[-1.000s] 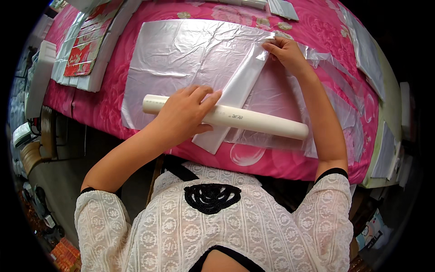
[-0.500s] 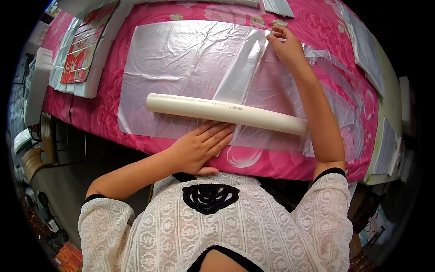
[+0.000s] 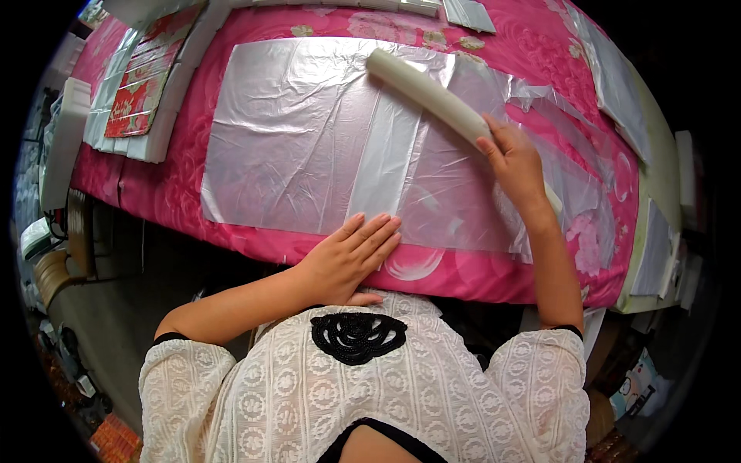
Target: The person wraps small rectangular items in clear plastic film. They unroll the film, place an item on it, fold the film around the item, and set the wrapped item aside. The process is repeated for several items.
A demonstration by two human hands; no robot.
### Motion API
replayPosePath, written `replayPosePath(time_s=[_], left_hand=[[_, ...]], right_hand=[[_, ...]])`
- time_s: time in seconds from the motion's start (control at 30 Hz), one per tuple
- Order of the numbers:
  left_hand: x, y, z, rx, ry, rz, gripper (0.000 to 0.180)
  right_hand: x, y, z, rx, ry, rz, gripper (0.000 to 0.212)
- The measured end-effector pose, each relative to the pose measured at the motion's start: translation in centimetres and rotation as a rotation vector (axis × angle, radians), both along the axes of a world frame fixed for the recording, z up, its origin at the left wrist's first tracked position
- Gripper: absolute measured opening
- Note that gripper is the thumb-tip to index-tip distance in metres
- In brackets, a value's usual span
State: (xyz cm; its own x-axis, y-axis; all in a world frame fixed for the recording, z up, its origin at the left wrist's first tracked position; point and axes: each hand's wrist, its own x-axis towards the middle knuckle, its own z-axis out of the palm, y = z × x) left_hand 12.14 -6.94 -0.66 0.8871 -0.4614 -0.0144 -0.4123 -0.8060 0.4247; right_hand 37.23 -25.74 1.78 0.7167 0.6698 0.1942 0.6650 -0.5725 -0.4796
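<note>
My right hand (image 3: 515, 163) is closed around a long off-white plastic pipe (image 3: 428, 92), which slants over the sheets from far left to near right. Part of the pipe is hidden behind my hand and forearm. Under it a clear plastic film (image 3: 285, 131) is spread out, creased and shiny. A whiter folded strip (image 3: 384, 158) runs across the film from the far side toward me. Flat on the near edge of the film lies my left hand (image 3: 351, 258), fingers stretched out and close to the strip's near end.
Pink flowered cloth (image 3: 174, 189) covers the table. Stacks of white sheets and a red patterned packet (image 3: 147, 77) stand at the left. More loose clear film (image 3: 575, 162) lies to the right, beside stacked plastic sheets (image 3: 614, 85). A chair (image 3: 62, 266) is beyond the left edge.
My right hand has left the far edge of the film and taken hold of the pipe. The pipe's left end has swung away from me. My left hand stays nearly in place.
</note>
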Motion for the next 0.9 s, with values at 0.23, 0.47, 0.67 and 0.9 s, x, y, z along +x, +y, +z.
replayPosePath(time_s=[0.23,0.47,0.67,0.9], left_hand=[[2.3,2.6,0.0,-0.042,-0.047,-0.063,0.087],[0.1,-1.2,-1.0,0.101,-0.046,0.045,0.083],[-0.3,-1.4,-0.9,0.100,-0.057,0.053,0.078],[-0.5,1.4,-0.8,-0.078,-0.094,-0.097,0.061]], right_hand=[[0.3,-2.4,0.8,0.105,0.112,0.040,0.038],[-6.1,2.2,0.8,0.045,-0.050,0.462,0.040],[0.0,7.3,-0.9,0.122,-0.211,0.363,0.037],[5.3,11.3,-1.9,0.159,-0.340,0.244,0.037]])
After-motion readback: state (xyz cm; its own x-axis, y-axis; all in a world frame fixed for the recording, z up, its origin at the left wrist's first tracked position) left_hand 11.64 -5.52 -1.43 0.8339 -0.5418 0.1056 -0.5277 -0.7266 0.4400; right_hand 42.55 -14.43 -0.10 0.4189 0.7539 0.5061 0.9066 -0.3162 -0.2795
